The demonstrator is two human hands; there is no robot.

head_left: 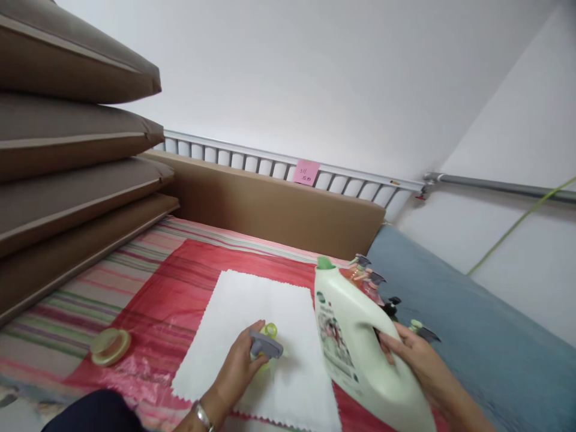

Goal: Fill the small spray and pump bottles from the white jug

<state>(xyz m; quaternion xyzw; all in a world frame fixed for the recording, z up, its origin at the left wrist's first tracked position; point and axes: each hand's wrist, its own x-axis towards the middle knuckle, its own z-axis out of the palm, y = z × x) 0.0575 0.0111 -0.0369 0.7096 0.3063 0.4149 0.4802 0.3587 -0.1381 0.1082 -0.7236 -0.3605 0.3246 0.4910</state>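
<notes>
My left hand is closed around a small yellow-green spray bottle with a grey trigger head, held over a white cloth with zigzag edges. My right hand grips the handle of a large pale-green detergent jug with a green cap, tilted to the left above the cloth's right edge. A watch sits on my left wrist.
The cloth lies on red plastic sheeting over a striped cover. A round yellowish lid rests at the left. Several small spray bottles stand behind the jug. Brown cushions are stacked at the left, a cardboard panel behind, blue fabric at the right.
</notes>
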